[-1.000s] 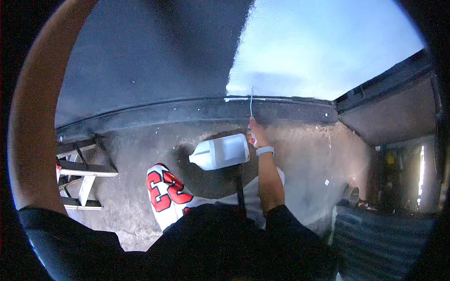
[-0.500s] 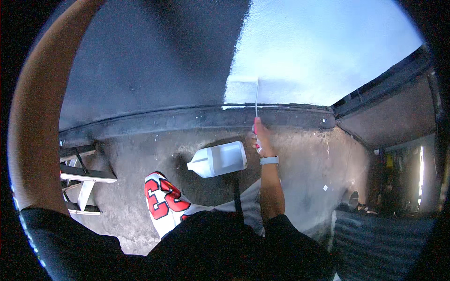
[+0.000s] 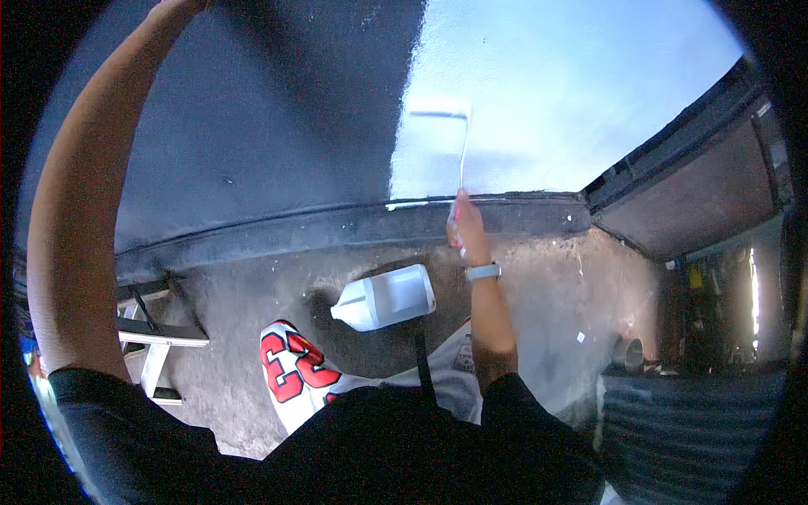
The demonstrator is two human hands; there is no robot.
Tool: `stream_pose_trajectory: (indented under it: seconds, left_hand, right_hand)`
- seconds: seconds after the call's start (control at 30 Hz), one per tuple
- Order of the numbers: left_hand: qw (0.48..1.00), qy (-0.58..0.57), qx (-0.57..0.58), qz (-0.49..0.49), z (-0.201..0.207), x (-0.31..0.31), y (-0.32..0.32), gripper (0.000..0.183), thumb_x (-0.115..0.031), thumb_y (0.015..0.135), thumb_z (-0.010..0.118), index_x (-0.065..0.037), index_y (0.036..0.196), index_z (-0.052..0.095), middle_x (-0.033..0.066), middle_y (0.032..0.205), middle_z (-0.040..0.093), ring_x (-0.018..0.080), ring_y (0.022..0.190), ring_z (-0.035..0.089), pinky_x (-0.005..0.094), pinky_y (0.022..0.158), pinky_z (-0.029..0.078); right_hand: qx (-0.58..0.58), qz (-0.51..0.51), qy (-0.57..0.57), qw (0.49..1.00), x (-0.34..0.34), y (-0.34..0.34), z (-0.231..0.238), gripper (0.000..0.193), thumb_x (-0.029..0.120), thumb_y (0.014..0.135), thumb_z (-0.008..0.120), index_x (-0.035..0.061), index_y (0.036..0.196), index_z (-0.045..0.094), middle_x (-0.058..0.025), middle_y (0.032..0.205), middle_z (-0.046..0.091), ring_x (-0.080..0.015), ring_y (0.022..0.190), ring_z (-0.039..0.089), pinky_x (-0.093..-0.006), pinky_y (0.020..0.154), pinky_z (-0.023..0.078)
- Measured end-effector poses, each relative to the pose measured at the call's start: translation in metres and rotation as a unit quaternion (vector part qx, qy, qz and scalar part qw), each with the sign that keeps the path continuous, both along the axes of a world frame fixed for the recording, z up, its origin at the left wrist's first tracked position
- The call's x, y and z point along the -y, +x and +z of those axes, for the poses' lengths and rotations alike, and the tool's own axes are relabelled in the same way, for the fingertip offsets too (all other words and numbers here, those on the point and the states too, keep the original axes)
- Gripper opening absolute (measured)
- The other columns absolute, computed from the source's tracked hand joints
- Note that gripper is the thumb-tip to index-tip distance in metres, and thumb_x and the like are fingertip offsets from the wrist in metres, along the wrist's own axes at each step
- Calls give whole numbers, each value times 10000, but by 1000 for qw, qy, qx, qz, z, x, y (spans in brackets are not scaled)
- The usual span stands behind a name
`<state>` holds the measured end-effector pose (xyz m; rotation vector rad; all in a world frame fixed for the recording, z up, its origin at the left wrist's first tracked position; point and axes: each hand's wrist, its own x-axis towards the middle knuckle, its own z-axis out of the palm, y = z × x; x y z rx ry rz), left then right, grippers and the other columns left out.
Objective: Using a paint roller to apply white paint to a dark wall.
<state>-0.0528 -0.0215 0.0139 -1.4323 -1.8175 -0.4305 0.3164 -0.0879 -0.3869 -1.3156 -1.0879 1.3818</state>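
Observation:
My right hand, below a grey band on the wrist, is closed round the pinkish-red handle of a paint roller. Its thin metal rod runs up to a white roller head against the white-painted part of the wall. Left of a fairly straight edge, the wall is dark grey. My left arm stretches up along the left side; only a sliver of my left hand shows at the top edge, near the dark wall, its fingers mostly cut off. Below the wall lies a cut-open whitish plastic jug on its side.
A dark ledge runs along the wall's foot, with white paint marks on it. At left stands a wooden step-like frame. On the right are a dark slanted beam, a round can-like object and a corrugated dark sheet.
The roller head has moved up the white area, with my right hand slightly higher. The view has shifted a little, and more of my left hand shows at the top.

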Motion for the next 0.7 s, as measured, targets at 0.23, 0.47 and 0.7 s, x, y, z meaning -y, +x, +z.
stream_pose_trajectory:
  seconds: [0.23, 0.47, 0.7]
  left_hand:
    - [1000, -14, 23, -13, 4, 7, -1, 1436, -311, 490, 936, -228, 1534, -47, 126, 1595, -103, 394, 1459, -67, 662, 1103, 216]
    - [998, -60, 37, 0, 10, 15, 12, 1365, -379, 564, 895, -186, 1535, -45, 161, 1591, -83, 400, 1458, -71, 630, 1124, 196]
    - [999, -8, 44, -28, -7, -1, -9, 1329, -264, 579, 894, -361, 1520, -39, 16, 1610, -84, 308, 1474, -46, 660, 1111, 233]
  right_hand:
    - [-7, -1, 39, 999, -12, -6, 30, 531, 578, 969, 418, 154, 649, 400, 17, 452, 352, -104, 335, 355, -271, 332, 287]
    - [-6, -18, 148, 989, -43, -13, 154, 557, 627, 949, 411, 179, 621, 375, 48, 449, 317, -81, 345, 318, -247, 332, 263]
    - [-39, -13, 191, 981, -55, -29, 257, 547, 640, 937, 425, 185, 639, 366, 57, 476, 297, -63, 350, 294, -227, 317, 248]
